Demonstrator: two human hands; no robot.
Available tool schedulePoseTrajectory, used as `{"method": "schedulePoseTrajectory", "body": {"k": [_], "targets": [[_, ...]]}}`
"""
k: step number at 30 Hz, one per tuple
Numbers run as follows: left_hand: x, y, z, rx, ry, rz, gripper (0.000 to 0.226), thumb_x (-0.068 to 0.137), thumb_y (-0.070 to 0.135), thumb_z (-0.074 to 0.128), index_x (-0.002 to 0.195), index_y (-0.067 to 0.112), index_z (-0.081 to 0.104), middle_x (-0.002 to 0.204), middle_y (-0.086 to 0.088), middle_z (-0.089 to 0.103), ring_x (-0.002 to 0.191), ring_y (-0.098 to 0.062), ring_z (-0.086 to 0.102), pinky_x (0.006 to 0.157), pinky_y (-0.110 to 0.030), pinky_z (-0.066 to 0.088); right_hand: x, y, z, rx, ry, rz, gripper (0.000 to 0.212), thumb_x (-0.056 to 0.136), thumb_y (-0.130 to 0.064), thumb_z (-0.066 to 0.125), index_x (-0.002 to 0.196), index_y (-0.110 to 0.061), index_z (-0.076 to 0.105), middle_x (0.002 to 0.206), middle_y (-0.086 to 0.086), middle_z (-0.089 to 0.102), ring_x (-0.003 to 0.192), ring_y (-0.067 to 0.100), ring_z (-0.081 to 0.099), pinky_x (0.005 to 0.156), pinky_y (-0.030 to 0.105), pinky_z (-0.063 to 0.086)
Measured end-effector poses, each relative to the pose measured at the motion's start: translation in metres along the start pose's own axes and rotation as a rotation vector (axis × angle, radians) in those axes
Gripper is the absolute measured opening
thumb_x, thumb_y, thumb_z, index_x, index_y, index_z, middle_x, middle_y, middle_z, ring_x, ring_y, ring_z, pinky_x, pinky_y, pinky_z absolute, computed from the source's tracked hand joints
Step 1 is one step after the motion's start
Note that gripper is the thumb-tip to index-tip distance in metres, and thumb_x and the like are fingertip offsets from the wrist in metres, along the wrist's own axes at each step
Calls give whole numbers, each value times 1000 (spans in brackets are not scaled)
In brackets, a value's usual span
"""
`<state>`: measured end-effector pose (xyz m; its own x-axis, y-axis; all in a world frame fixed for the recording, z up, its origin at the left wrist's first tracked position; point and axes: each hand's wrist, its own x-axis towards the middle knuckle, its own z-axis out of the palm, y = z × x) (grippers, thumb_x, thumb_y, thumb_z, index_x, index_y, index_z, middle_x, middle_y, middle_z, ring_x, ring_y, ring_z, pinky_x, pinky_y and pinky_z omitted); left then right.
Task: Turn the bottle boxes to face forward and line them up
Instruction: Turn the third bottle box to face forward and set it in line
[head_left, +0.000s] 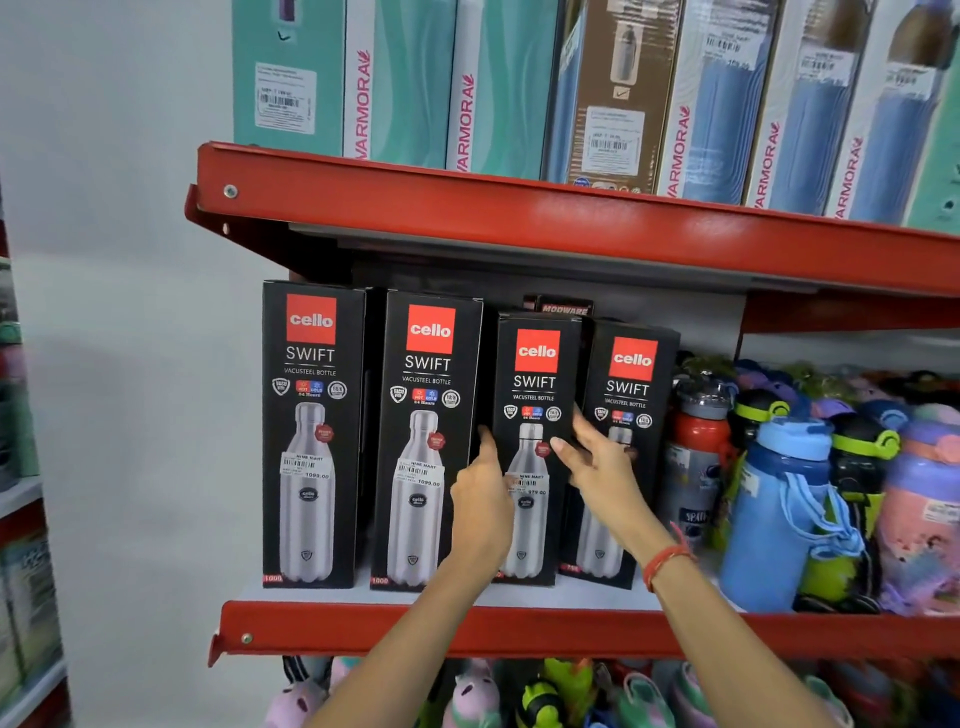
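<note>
Several black bottle boxes stand on the middle red shelf (363, 626), all with printed fronts facing me. The first box (310, 436) and second box (426, 441) are at the left. The shorter third box (535, 395) is held between my hands: my left hand (480, 499) presses its left edge and my right hand (597, 462) grips its right edge with fingers spread. The fourth box (631, 384) stands just right of it, partly hidden by my right hand. The two right boxes sit a little further back than the left pair.
Loose coloured water bottles (779, 509) crowd the shelf right of the boxes. Another dark box (563, 306) peeks out behind the third one. Tall teal and blue boxes (498, 88) fill the upper shelf. More bottles sit on the shelf below. A white wall lies left.
</note>
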<state>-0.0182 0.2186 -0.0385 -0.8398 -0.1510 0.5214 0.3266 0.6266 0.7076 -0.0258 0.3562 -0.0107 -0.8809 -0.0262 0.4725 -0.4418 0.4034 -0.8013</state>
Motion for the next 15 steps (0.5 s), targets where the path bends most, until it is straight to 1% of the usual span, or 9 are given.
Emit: {"method": "schedulePoseTrajectory", "body": {"k": [3,5,8,11,12,13,14,15], "targets": [[1,0,2,43,4,-10,75,89,-9,47,151,14,12,110,-15,66,100,-26,64,89,-38,53,3,0,5,-127,119,-3,55,98,-14,57,150,-21,39,146,3,56,134,20,51,106,49,48],[1,0,2,74,-6,-12,74,89,-9,46,151,14,11,107,-15,65,98,-27,64,88,-40,53,2,-2,8,-169,219,25,49,96,-18,62,144,-16,49,137,11,64,126,29,59,98,51,53],[-3,1,0,112,-29,9,73,90,-9,46,151,15,11,102,-15,65,92,-28,64,80,-36,54,-3,-6,12,-189,297,100,44,93,-22,65,134,-8,59,124,20,69,118,39,62,95,54,53],[-12,2,-13,90,-35,101,70,92,-5,48,151,14,16,93,-14,63,84,-25,63,73,-33,53,-14,-15,14,-248,318,126,39,90,-23,70,126,-8,66,115,20,73,111,39,66,94,51,53],[-16,1,-21,64,-11,147,65,93,0,49,150,13,21,94,-16,65,85,-26,64,75,-34,53,-19,-19,16,-316,336,134,40,90,-22,69,127,-9,65,115,20,73,110,38,66,95,47,52],[-20,-1,-30,14,26,190,58,94,5,50,148,12,28,100,-18,68,91,-28,66,81,-36,53,-25,-24,20,-398,374,125,43,91,-21,68,132,-10,62,119,19,71,112,36,65,97,44,51],[-25,-6,-43,-49,70,224,51,95,9,51,144,12,36,108,-16,70,98,-28,67,87,-35,53,-32,-29,27,-450,428,76,45,92,-19,67,135,-10,59,124,18,68,114,35,63,98,43,49],[-30,-11,-56,-111,117,251,45,95,11,52,139,12,44,114,-12,71,103,-24,67,92,-30,51,-40,-35,36,-443,487,-7,45,93,-16,65,137,-9,57,126,16,64,114,33,61,97,44,49]]}}
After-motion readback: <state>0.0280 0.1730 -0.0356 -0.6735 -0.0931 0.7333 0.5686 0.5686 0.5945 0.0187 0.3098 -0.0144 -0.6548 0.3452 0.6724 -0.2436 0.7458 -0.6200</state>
